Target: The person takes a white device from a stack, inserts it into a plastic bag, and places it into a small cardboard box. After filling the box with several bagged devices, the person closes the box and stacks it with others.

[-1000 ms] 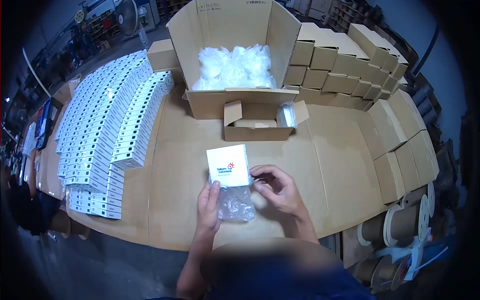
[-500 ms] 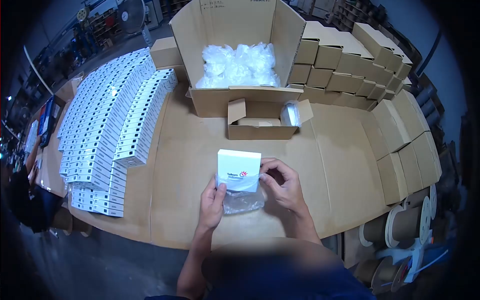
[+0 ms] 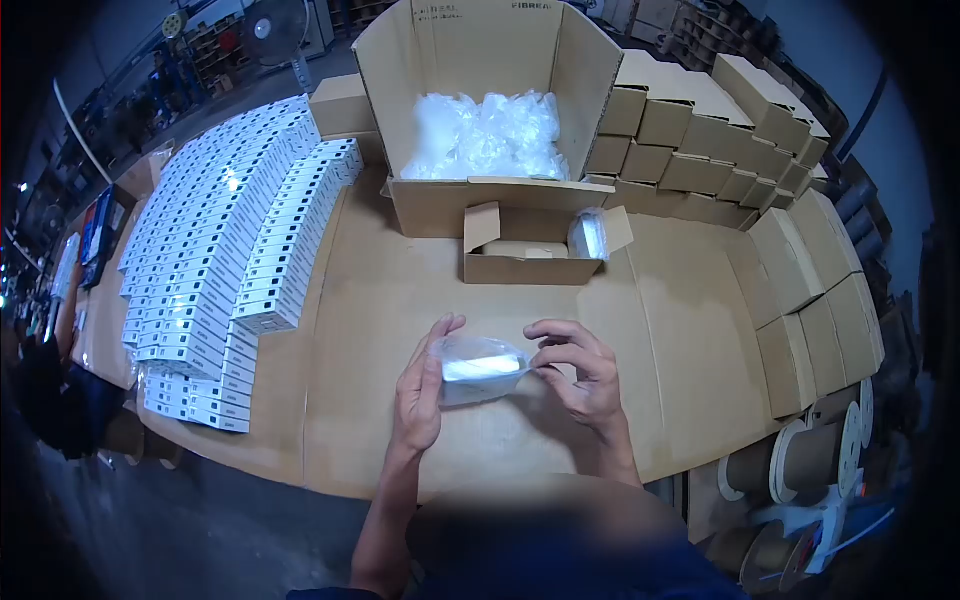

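While a cardboard-covered table (image 3: 380, 280) spans the frame, a large open carton (image 3: 430, 212) at upper centre, you work mid-picture. Your left hand (image 3: 418, 395), fingers extended upward, rests along the left end of a clear bag (image 3: 470, 394) holding a white box (image 3: 482, 369), its grip unclear; your right hand (image 3: 583, 380), fingers curled, pinches the bag's right corner.

- A packing workshop, by the look of it — rows of small white boxes (image 3: 215, 240)
- stacked brown cartons (image 3: 690, 150)
- reels (image 3: 815, 450) beside the table (image 3: 370, 300)
- a fan (image 3: 273, 30) beyond
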